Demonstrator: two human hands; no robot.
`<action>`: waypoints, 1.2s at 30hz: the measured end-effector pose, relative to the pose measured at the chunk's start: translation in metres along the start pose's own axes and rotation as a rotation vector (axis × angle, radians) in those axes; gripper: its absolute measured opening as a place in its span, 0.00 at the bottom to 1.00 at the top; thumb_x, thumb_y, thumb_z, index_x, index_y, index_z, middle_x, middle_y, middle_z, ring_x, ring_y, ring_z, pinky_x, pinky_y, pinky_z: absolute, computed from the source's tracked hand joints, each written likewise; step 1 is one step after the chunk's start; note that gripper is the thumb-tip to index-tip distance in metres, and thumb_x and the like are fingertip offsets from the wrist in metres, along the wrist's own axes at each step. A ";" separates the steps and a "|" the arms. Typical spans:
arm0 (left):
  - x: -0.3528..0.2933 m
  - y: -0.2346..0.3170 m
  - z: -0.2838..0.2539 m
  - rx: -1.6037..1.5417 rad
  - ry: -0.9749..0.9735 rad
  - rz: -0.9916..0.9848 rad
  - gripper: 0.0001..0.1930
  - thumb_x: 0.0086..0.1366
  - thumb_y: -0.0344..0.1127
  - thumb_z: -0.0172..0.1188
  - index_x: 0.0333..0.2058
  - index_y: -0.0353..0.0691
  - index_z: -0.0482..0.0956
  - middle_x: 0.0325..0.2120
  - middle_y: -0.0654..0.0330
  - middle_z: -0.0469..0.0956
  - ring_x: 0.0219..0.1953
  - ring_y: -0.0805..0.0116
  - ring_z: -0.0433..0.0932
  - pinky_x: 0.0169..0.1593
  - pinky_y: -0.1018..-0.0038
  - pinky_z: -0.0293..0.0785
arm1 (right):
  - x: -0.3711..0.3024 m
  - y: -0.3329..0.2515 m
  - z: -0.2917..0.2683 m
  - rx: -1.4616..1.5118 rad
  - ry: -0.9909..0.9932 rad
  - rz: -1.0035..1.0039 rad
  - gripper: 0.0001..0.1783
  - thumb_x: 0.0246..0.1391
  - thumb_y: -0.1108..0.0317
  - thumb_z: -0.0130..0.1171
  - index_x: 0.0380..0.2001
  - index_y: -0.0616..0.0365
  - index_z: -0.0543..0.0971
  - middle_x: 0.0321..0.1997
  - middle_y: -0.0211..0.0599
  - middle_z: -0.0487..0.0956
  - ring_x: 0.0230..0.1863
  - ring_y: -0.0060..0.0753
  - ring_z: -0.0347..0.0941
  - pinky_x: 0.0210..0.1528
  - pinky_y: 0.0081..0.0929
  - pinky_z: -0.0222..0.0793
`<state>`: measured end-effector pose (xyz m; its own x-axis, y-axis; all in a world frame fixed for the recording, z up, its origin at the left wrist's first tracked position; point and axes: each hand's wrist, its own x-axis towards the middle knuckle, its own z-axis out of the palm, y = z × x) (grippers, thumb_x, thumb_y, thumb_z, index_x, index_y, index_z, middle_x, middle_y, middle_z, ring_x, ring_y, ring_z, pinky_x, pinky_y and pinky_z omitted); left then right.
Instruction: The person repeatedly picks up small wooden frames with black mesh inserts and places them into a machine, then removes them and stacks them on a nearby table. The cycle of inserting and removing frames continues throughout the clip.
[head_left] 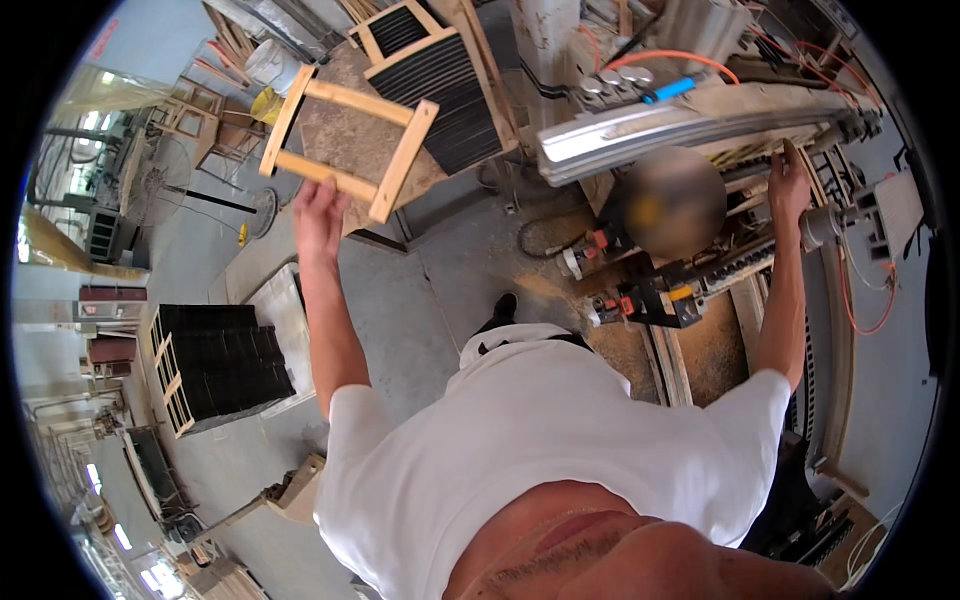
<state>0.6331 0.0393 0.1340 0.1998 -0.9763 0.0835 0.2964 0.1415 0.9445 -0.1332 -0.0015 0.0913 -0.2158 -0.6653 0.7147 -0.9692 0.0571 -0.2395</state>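
My left hand [322, 212] grips the near rail of a light wooden frame [407, 160], fingers wrapped round it. Two longer side bars joined by two rails make up the frame, which is held up in front of a worktable [345, 125]. On that table lies a stack of dark, ribbed panels [462, 115] with pale wood edges. Far to the right, my right hand [790, 185] reaches to a woodworking machine [670, 305], by the end of its long metal beam [690, 125]. Its fingers are mostly hidden, so their grip does not show.
A blurred round patch covers part of the machine. Sawdust [545, 290] lies on the floor beside it. A large black stack with wooden slats [220, 365] stands at left on a pale board. A pedestal fan [165, 185] and a white bucket [272, 65] stand farther back.
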 end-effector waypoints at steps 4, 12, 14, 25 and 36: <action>0.112 0.015 -0.010 -0.049 -0.051 0.004 0.10 0.66 0.28 0.55 0.44 0.30 0.73 0.40 0.56 0.77 0.42 0.66 0.78 0.48 0.70 0.77 | -0.042 -0.131 -0.061 0.339 -0.114 0.208 0.18 0.61 0.61 0.56 0.51 0.57 0.78 0.44 0.46 0.82 0.44 0.38 0.79 0.44 0.33 0.74; 0.292 -0.002 0.013 0.184 -0.170 -0.174 0.12 0.62 0.32 0.62 0.39 0.29 0.76 0.31 0.56 0.80 0.33 0.67 0.79 0.40 0.73 0.78 | -0.166 -0.250 -0.079 0.465 -0.218 0.558 0.12 0.58 0.70 0.59 0.45 0.61 0.80 0.34 0.34 0.82 0.37 0.23 0.76 0.42 0.23 0.72; 0.293 -0.007 0.048 0.472 -0.079 -0.111 0.14 0.61 0.36 0.65 0.37 0.30 0.77 0.26 0.58 0.79 0.30 0.68 0.79 0.37 0.75 0.77 | -0.202 -0.260 -0.072 0.425 -0.211 0.673 0.12 0.57 0.70 0.60 0.44 0.61 0.80 0.34 0.34 0.82 0.36 0.22 0.76 0.41 0.22 0.72; 0.227 0.020 0.102 1.427 -0.465 0.674 0.28 0.52 0.46 0.69 0.49 0.36 0.79 0.42 0.50 0.81 0.46 0.53 0.80 0.51 0.65 0.73 | -0.303 -0.332 -0.056 0.440 -0.239 0.905 0.15 0.57 0.71 0.58 0.47 0.63 0.78 0.37 0.38 0.83 0.37 0.24 0.77 0.42 0.23 0.72; 0.210 0.009 0.126 1.329 -0.463 0.777 0.33 0.54 0.43 0.68 0.54 0.29 0.71 0.53 0.41 0.73 0.55 0.50 0.73 0.59 0.63 0.67 | -0.384 -0.342 -0.156 0.183 -0.135 0.971 0.17 0.53 0.71 0.59 0.48 0.57 0.79 0.42 0.45 0.82 0.42 0.40 0.80 0.44 0.30 0.74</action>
<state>0.5602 -0.1851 0.2005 -0.4515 -0.7375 0.5023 -0.7680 0.6078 0.2020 0.2627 0.3507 0.0007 -0.8789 -0.4708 0.0769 -0.3438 0.5133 -0.7863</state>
